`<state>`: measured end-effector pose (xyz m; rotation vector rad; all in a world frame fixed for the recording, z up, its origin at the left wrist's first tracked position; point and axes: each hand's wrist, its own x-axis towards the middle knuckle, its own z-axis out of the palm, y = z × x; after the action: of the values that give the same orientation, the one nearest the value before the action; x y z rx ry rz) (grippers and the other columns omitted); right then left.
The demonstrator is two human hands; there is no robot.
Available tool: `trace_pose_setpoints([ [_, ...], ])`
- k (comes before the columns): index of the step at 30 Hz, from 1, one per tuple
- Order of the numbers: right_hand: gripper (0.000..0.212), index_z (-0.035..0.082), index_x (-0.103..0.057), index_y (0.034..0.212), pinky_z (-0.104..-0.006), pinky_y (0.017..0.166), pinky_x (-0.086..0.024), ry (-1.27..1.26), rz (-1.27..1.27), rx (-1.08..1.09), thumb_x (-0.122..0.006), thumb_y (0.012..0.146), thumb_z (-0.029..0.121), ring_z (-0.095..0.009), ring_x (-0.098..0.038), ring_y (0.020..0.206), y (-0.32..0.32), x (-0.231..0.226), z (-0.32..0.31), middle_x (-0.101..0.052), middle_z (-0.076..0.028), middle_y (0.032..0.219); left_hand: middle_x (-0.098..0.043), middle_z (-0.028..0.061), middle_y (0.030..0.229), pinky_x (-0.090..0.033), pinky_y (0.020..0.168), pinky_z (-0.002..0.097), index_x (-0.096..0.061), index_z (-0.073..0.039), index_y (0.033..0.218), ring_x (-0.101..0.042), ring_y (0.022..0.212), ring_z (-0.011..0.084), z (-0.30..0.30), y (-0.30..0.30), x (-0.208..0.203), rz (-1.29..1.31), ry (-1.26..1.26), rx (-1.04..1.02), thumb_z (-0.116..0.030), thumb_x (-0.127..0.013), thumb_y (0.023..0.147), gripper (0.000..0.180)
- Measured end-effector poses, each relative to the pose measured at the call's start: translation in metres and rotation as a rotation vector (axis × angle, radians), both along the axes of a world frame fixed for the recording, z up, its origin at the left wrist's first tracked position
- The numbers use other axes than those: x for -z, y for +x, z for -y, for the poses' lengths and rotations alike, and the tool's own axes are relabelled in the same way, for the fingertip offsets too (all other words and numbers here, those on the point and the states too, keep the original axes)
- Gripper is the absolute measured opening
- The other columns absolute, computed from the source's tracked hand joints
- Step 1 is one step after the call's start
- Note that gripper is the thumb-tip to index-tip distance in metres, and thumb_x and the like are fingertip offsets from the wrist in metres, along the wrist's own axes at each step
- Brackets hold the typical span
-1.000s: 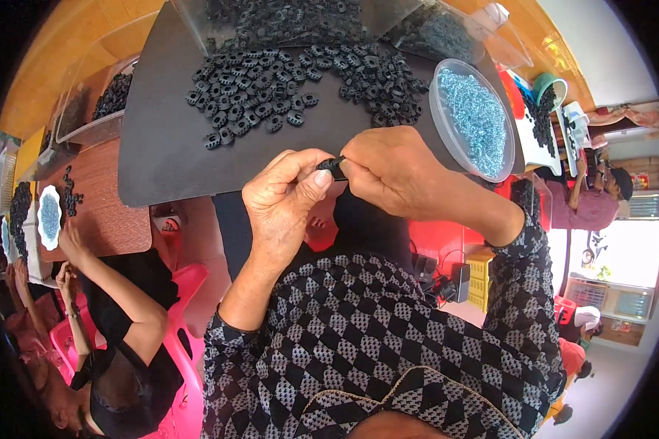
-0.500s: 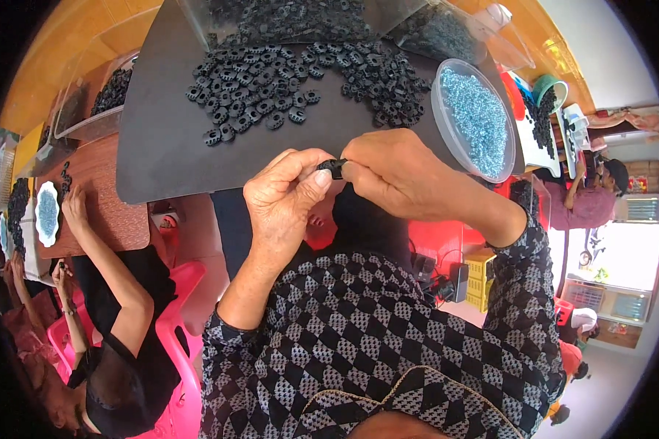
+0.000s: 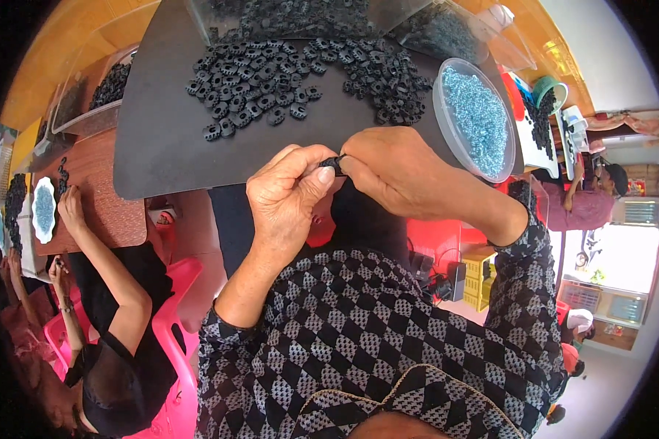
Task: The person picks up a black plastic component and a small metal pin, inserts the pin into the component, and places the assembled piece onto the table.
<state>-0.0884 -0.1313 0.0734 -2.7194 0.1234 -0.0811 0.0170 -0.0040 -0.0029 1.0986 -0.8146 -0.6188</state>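
Observation:
A small black hair claw clip [image 3: 332, 162] is held in the air just off the near edge of the table. My left hand [image 3: 282, 192] is closed, pinching it between thumb and forefinger. From the other side my right hand [image 3: 403, 170] is closed on the clip's right end, its fingertips partly hidden behind the hand. Beyond both hands, a heap of black claw-clip pieces [image 3: 252, 80] lies on the dark table, with a second heap [image 3: 388, 80] to its right. A round clear tub [image 3: 511, 150] holding many tiny shiny pale-blue pieces [image 3: 477, 121] stands right of my right hand.
Clear bins of black pieces [image 3: 293, 18] stand at the far side of the dark table [image 3: 161, 154]. On the left, a co-worker's hand [image 3: 71, 208] rests at a brown table [image 3: 117, 194], near a white dish [image 3: 44, 208]. A pink chair [image 3: 170, 322] and yellow crate [image 3: 478, 278] are nearby.
The clip has turned slightly between my fingertips, and less of it shows. My right hand's knuckles have tilted a little. The heaps and tub keep their places on the table.

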Motion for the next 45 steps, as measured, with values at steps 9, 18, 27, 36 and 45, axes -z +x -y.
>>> trace_pose_setpoints([
  [9, 0.014, -0.001, -0.05, 0.078, -0.0479, 0.064, -0.045, -0.055, 0.024, 0.031, -0.053, 0.078, 0.012, -0.039, -0.057, 0.071, -0.009, 0.007, -0.008, -0.056, -0.02, 0.072, -0.053, 0.0013, 0.07, -0.04, 0.049, 0.0201, -0.064, 0.004, 0.091, -0.049, 0.058, 0.006, 0.001, -0.002, -0.002, 0.141, 0.017, -0.057, 0.002, -0.064, 0.08, 0.011],
  [18, 0.013, 0.0, -0.048, 0.077, -0.0471, 0.063, -0.045, 0.001, 0.021, 0.024, -0.055, 0.077, 0.011, -0.039, -0.056, 0.071, -0.009, 0.012, -0.006, -0.054, -0.02, 0.071, -0.054, 0.0041, 0.066, -0.04, 0.05, 0.0237, -0.064, 0.003, 0.088, -0.05, 0.056, 0.011, 0.003, -0.002, -0.002, 0.249, 0.011, -0.118, 0.002, -0.065, 0.076, 0.012],
  [27, 0.014, -0.002, -0.047, 0.081, -0.0416, 0.054, -0.037, -0.119, 0.232, -0.046, -0.058, 0.072, -0.005, -0.031, -0.047, 0.062, -0.009, 0.029, -0.012, -0.045, -0.013, 0.071, -0.051, 0.0076, 0.063, -0.041, 0.052, 0.029, -0.063, 0.002, 0.084, -0.05, 0.055, 0.0196, 0.003, -0.007, 0.004, 0.346, 0.021, -0.235, 0.002, -0.067, 0.071, 0.014],
  [36, 0.016, 0.001, -0.048, 0.078, -0.0426, 0.059, -0.046, -0.132, 0.104, -0.029, -0.059, 0.071, 0.009, -0.033, -0.056, 0.071, -0.009, 0.016, -0.003, -0.052, -0.016, 0.072, -0.049, 0.0075, 0.063, -0.039, 0.05, 0.029, -0.063, 0.001, 0.086, -0.049, 0.054, 0.0195, 0.009, -0.007, 0.006, 0.404, -0.019, -0.24, 0.003, -0.066, 0.072, 0.015],
  [45, 0.021, 0.0, -0.049, 0.078, -0.0393, 0.058, -0.045, -0.243, 0.185, 0.015, -0.063, 0.073, 0.014, -0.031, -0.053, 0.069, -0.005, 0.015, -0.012, -0.05, -0.014, 0.072, -0.057, 0.0024, 0.068, -0.042, 0.053, 0.0214, -0.065, 0.004, 0.09, -0.051, 0.059, 0.0081, 0.006, -0.01, -0.003, -0.031, 0.111, -0.125, 0.003, -0.064, 0.077, 0.013],
])
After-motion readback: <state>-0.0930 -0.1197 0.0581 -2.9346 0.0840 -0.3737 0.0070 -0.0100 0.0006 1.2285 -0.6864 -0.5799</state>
